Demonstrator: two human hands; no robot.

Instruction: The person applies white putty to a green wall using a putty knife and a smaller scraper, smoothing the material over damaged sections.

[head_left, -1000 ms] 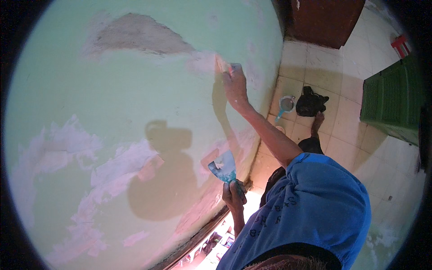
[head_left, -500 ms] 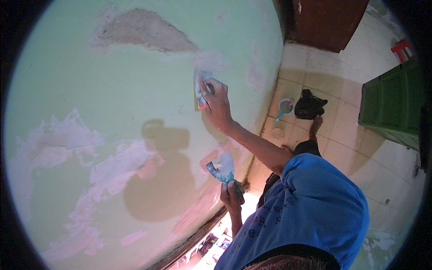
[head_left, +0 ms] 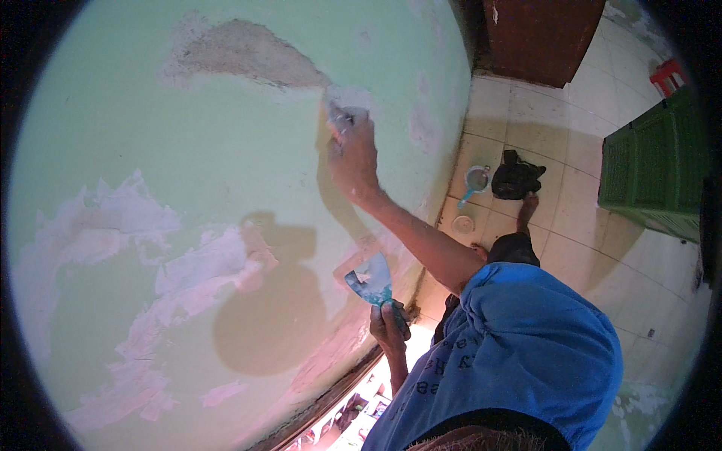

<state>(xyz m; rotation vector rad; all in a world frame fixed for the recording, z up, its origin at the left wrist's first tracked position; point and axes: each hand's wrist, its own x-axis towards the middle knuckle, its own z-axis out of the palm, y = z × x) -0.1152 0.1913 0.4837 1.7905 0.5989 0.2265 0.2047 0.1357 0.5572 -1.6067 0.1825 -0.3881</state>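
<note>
My right hand (head_left: 353, 159) grips a flat scraper (head_left: 333, 109) against the pale green wall (head_left: 248, 161). Its fingers hide much of the blade, which lies on a wet grey smear at the right tip of a large bare patch (head_left: 248, 51). Lower down, my left hand (head_left: 389, 329) is closed round the handle of a putty knife (head_left: 378, 272). That knife's wide blade points up, away from the hand, with pale and bluish filler on it. Whitish filler (head_left: 199, 263) covers rough areas lower on the wall.
On the tiled floor lie a black plastic bag (head_left: 517, 177), a blue-handled dipper (head_left: 476, 179) and a round clear container (head_left: 463, 224), near my foot. A green slatted cabinet (head_left: 654, 165), a red stool (head_left: 668, 77) and a brown wooden cabinet (head_left: 538, 37) stand beyond.
My right hand has slid up the wall with the scraper, onto the grey smear beside the bare patch. My left hand and the putty knife have barely moved.
</note>
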